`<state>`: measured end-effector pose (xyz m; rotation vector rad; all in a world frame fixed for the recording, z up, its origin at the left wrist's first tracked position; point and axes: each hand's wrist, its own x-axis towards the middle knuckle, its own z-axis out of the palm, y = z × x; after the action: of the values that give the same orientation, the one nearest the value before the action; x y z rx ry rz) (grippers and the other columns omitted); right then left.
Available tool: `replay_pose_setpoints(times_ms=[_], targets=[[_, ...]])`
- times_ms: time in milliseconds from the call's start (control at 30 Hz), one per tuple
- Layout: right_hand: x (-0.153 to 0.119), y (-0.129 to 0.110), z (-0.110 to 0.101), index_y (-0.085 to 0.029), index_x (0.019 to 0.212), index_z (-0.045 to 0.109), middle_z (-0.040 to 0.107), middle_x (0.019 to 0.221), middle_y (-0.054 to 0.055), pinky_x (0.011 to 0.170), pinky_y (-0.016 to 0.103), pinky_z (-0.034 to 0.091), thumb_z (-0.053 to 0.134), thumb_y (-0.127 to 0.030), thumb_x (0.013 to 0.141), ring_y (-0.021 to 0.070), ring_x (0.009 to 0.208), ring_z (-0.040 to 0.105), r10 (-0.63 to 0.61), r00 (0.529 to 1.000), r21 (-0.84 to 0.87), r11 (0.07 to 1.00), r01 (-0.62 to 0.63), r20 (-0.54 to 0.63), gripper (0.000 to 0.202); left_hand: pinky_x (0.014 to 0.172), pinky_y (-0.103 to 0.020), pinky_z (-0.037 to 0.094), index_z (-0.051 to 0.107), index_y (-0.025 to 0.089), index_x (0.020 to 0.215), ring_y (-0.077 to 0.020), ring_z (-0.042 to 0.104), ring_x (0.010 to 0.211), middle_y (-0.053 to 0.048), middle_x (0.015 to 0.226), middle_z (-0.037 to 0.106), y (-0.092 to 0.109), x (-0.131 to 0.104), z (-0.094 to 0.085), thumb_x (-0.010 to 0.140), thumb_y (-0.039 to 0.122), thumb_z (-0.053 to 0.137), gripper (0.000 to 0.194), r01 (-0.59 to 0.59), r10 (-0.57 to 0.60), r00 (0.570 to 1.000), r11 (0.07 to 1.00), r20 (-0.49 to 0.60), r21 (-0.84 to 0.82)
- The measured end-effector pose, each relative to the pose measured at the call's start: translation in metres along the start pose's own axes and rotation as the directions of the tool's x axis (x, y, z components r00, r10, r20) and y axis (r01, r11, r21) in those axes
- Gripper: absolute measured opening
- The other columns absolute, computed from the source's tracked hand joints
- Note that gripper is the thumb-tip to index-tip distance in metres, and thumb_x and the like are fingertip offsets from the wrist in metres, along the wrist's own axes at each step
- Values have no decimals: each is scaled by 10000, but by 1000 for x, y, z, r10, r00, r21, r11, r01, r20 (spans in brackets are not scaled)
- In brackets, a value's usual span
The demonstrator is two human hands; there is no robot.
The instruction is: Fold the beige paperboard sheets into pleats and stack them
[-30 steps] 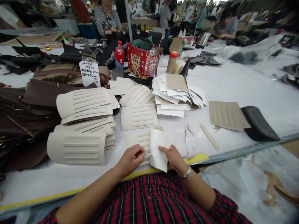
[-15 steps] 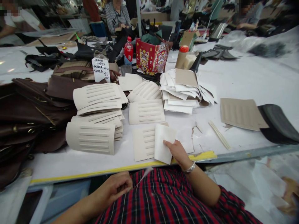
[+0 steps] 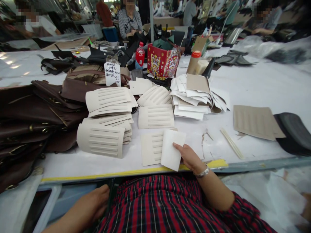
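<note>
My right hand holds a folded white sheet between thumb and fingers at the table's front edge. Beneath and left of that sheet lies a cream panel with raised ribs. My left hand hangs below the table edge at the lower left, over a blue bin; its fingers are curled and partly hidden, so what they hold cannot be made out. Stacked ribbed panels stand left of centre, and one more ribbed panel lies behind the sheet.
Dark brown leather bags cover the left side. Behind are a red patterned box, a red-capped bottle and a pile of white pieces. Thin sticks, a tan panel and a black piece lie right.
My left hand has moved left and down from my lap, and the thin strip seen at it is no longer visible. The view has shifted slightly. My right hand still holds the white sheet.
</note>
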<state>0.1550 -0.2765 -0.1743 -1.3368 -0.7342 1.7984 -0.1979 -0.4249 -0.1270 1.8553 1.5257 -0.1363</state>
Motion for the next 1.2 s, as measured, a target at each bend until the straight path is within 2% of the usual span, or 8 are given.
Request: replay_pose_setpoints(times_ms=[167, 300, 400, 533, 600, 667, 833, 1200], targets=[[-5, -4, 1, -149, 1032, 559, 675, 929, 88, 640, 319, 533, 576, -352, 761, 218, 781, 635, 19, 1000, 21, 1000, -19, -11, 339, 560, -246, 359, 519, 206, 677, -151, 490, 596, 7, 652, 548, 39, 29, -28, 734, 254, 440, 109, -45, 46, 991, 999, 126, -11], [-6, 1, 7, -172, 1061, 538, 654, 997, 84, 690, 326, 526, 551, -394, 775, 216, 834, 623, -14, 1000, 76, 997, 15, -22, 362, 661, -268, 427, 539, 209, 926, -161, 541, 734, -18, 816, 591, 56, 58, -23, 796, 336, 450, 203, -48, 15, 993, 960, -121, -276], [-9, 5, 17, -179, 1057, 548, 638, 1027, 84, 733, 334, 512, 472, -488, 803, 214, 896, 601, -53, 998, 34, 998, 52, 38, 407, 842, -322, 437, 412, 213, 1207, -200, 509, 1037, -82, 1180, 513, 75, 105, -9, 781, 396, 497, 471, -128, -29, 972, 764, -233, -632], [-15, -8, 24, -154, 1030, 597, 611, 1062, 95, 800, 344, 477, 287, -542, 859, 194, 971, 559, -116, 907, -171, 965, 200, 406, 525, 801, -359, 477, 472, 145, 1137, -203, 587, 914, -109, 1053, 595, 86, 164, -2, 822, 528, 364, 507, -121, -162, 961, 477, -223, -871], [-15, -20, 20, -171, 1017, 612, 607, 1056, 84, 840, 341, 447, 282, -490, 880, 176, 972, 548, -221, 874, -338, 859, 385, 434, 479, 757, -361, 491, 517, 125, 1063, -198, 613, 825, -108, 945, 633, 83, 178, -8, 836, 559, 289, 540, -100, -130, 977, 422, -169, -901], [-12, -28, 12, -197, 986, 620, 614, 1000, 64, 859, 333, 421, 357, -421, 877, 166, 950, 541, -362, 843, -534, 656, 533, 398, 362, 706, -357, 500, 538, 122, 1010, -192, 622, 741, -94, 846, 645, 78, 183, -14, 833, 564, 290, 537, -57, -109, 987, 453, -119, -890], [-1, -14, -5, -202, 899, 618, 601, 855, 48, 810, 327, 413, 436, -278, 861, 164, 864, 524, -427, 734, -721, 231, 654, 529, 201, 614, -295, 477, 482, 183, 1097, -162, 584, 647, 0, 747, 588, 73, 181, -13, 717, 432, 580, 465, -111, -45, 966, 815, -254, -569], [6, 5, -4, -177, 850, 590, 566, 820, 45, 781, 302, 385, 485, -298, 848, 159, 823, 488, -425, 724, -785, 50, 618, 543, 160, 638, -254, 432, 343, 192, 1230, -118, 529, 608, 50, 704, 510, 79, 175, 0, 726, 254, 561, 553, -113, -46, 918, 921, -394, -372]])
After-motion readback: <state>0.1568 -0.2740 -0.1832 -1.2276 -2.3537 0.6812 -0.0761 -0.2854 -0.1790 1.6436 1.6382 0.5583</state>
